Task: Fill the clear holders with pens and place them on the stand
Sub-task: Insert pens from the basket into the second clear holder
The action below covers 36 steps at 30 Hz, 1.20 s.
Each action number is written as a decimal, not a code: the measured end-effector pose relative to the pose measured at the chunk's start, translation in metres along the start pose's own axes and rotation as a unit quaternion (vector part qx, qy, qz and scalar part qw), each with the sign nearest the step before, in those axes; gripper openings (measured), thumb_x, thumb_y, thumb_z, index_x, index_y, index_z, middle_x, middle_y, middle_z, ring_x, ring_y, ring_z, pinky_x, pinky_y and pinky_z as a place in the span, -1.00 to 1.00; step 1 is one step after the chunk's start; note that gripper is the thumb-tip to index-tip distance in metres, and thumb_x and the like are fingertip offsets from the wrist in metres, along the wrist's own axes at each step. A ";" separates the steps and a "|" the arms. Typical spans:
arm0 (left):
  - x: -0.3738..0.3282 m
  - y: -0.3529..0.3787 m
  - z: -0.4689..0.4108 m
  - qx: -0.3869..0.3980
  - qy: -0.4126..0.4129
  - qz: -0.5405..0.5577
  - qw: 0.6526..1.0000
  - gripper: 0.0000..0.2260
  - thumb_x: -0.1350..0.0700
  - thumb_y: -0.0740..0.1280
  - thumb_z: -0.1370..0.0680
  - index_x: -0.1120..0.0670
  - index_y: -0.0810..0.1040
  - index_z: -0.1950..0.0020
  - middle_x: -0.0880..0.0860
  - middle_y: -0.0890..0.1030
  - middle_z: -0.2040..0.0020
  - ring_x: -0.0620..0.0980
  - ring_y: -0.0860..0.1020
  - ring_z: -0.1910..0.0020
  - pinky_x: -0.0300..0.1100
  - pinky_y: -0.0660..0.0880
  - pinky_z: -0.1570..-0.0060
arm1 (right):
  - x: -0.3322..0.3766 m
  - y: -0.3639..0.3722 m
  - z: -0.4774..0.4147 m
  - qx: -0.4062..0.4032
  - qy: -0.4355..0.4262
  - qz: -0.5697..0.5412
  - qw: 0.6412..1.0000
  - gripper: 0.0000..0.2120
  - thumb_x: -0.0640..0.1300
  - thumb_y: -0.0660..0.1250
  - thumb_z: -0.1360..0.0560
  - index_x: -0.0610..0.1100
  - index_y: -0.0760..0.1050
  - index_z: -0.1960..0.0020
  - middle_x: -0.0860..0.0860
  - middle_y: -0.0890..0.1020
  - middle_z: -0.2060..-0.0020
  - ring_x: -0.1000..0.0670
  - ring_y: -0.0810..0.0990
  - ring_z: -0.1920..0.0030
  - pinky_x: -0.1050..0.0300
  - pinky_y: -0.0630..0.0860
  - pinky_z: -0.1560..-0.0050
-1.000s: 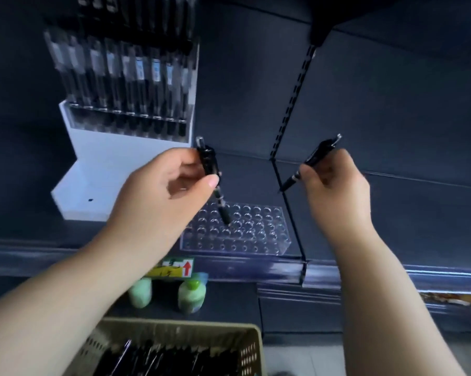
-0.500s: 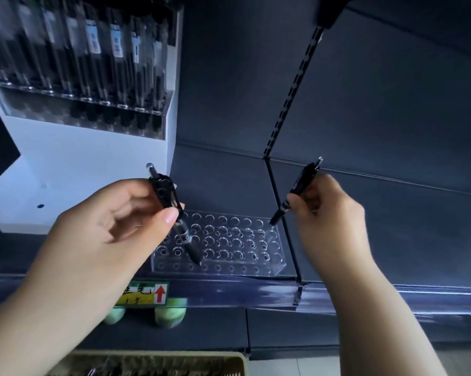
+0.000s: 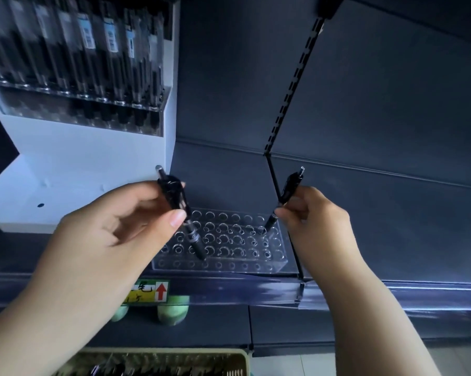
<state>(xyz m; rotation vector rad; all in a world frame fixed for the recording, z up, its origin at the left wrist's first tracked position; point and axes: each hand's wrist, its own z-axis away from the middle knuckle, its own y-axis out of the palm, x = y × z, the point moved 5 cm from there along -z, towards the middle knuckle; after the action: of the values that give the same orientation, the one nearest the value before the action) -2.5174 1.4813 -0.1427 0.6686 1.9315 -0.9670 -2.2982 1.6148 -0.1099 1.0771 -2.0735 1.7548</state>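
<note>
A clear holder with several rows of round holes lies on the dark shelf, with no pens standing free in it. My left hand grips a black pen over the holder's front left holes, tip down. My right hand pinches a second black pen, and that pen's tip sits at a hole near the holder's back right corner. The white stand rises at the left. Its upper tier carries a clear holder full of pens.
A dark slotted upright runs down the back panel just right of the holder. The shelf's front rail carries a yellow label with a red arrow. Green bottles stand on the shelf below, and a beige basket of pens sits at the bottom.
Both hands have come down toward the holder. The right pen's tip has reached a back right hole, and the left pen has tilted over the front holes. The view has moved closer.
</note>
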 end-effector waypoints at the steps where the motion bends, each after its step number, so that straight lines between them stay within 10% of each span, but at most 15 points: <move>1: -0.010 0.002 -0.003 -0.001 -0.001 0.014 1.000 -0.68 -0.17 0.39 -0.49 -0.15 0.53 -0.21 -0.17 0.64 -0.07 -0.18 0.63 -0.02 -0.21 0.60 0.08 | 0.000 -0.003 0.000 0.005 -0.002 0.006 1.000 -0.73 -0.15 0.36 -0.48 -0.08 0.50 -0.17 0.10 0.61 0.15 0.06 0.54 0.13 0.52 0.30 0.23; 6: -0.087 0.029 -0.015 -0.031 0.061 0.092 0.993 -0.81 0.04 0.44 -0.43 -0.11 0.62 -0.03 -0.20 0.67 0.11 -0.32 0.61 0.12 -0.54 0.46 0.13 | -0.006 -0.025 0.002 -0.017 -0.016 0.025 0.999 -0.79 -0.20 0.34 -0.48 -0.09 0.54 -0.11 0.05 0.62 0.16 0.08 0.50 0.21 0.51 0.29 0.26; 14: -0.103 0.105 -0.035 0.055 0.054 -0.040 0.996 -0.83 0.12 0.44 -0.46 0.03 0.64 -0.05 -0.16 0.64 0.16 -0.28 0.56 0.22 -0.54 0.43 0.08 | -0.021 -0.050 -0.002 -0.036 -0.018 0.032 0.999 -0.76 -0.20 0.30 -0.48 -0.10 0.57 -0.14 0.00 0.66 0.04 -0.02 0.58 -0.02 0.46 0.22 0.20; 36: -0.085 0.121 -0.034 0.050 0.000 -0.150 0.987 -0.88 0.07 0.37 -0.53 0.09 0.60 0.00 -0.12 0.55 0.25 -0.26 0.44 0.34 -0.58 0.32 0.32 | -0.019 -0.036 0.007 0.037 0.000 0.028 0.999 -0.78 -0.21 0.28 -0.50 -0.11 0.57 -0.13 0.01 0.62 0.15 0.05 0.48 0.24 0.38 0.30 0.35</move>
<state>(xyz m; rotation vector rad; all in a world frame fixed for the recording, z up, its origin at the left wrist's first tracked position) -2.4010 1.5696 -0.1021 0.4391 2.0311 -1.2560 -2.2597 1.6153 -0.0957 1.0497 -2.0717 1.8723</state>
